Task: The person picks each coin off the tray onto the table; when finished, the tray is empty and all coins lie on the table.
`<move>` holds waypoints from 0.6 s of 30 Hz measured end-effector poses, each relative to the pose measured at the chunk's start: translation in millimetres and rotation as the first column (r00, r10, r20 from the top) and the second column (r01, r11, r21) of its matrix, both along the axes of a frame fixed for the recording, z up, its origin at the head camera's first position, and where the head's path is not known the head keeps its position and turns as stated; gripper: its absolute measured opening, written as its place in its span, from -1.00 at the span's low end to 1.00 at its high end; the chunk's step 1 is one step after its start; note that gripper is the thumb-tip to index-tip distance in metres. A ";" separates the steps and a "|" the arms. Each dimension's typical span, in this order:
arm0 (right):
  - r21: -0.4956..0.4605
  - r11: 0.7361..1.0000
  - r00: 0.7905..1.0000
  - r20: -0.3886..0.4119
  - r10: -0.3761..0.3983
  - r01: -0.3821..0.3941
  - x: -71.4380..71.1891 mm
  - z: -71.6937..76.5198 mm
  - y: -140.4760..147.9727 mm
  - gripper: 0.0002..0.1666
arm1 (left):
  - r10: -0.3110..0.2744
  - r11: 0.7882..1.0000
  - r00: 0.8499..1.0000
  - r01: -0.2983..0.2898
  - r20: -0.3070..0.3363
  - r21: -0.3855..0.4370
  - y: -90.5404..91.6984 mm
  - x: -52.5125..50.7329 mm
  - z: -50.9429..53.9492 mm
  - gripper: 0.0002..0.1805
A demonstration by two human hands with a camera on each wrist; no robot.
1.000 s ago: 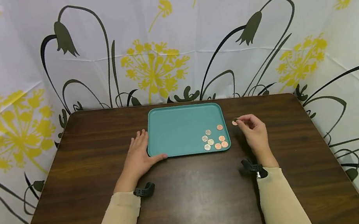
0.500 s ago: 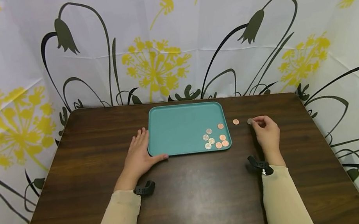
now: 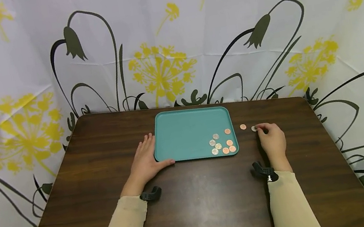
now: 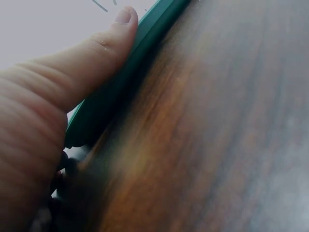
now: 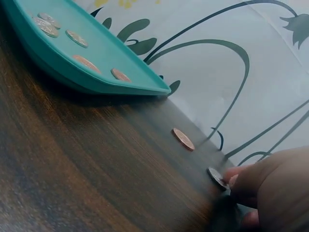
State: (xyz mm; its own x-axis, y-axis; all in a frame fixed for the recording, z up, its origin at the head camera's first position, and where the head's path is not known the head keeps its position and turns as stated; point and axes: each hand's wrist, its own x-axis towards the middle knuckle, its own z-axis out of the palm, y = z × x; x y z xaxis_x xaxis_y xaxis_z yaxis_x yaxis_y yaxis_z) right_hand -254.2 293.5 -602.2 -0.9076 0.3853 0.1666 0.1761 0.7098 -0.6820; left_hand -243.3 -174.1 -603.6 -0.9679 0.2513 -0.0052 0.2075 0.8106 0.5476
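A teal tray lies on the table; its lower right corner holds several silver coins and copper coins. My left hand steadies the tray's near left corner, fingers straight along the left side. In the left wrist view, the thumb rests against the front rim. Right of the tray, one copper coin lies flat on the wood. Just beyond it my right hand, fingers curled, has its fingertips on the edge of a silver coin, which is low at the table surface.
A dark wood table carries everything. Its far edge meets a white flower-patterned curtain, close behind the tray. A black wrist camera sits on the left wrist, another wrist camera on the right.
My right hand has let go of the copper coin and moved right to the silver coin, which has shifted slightly left toward the copper one. The left hand stays at the tray.
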 end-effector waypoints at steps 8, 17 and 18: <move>0.024 1.000 1.000 -0.004 0.017 -0.017 -0.9 -1.2 0.2 -0.77 | 0.006 1.000 1.000 -0.006 0.000 0.006 0.3 2.7 -2.1 0.47; 0.072 0.995 0.997 0.022 0.067 -0.069 -0.7 -2.3 -0.1 -0.67 | 0.001 1.000 1.000 -0.001 -0.016 0.016 0.2 0.6 -1.4 0.47; 0.077 0.994 0.997 0.026 0.072 -0.074 -0.3 -2.7 -0.3 -0.66 | 0.000 1.000 1.000 0.000 -0.017 0.015 0.2 0.3 -1.9 0.46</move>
State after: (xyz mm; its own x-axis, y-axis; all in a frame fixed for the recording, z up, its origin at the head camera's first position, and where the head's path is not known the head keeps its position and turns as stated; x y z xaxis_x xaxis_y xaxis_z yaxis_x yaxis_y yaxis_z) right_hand -254.6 293.2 -604.9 -0.9368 0.3048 0.1718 0.1373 0.7718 -0.6209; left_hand -243.0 -173.9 -605.6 -0.9678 0.2512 0.0150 0.2169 0.8023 0.5562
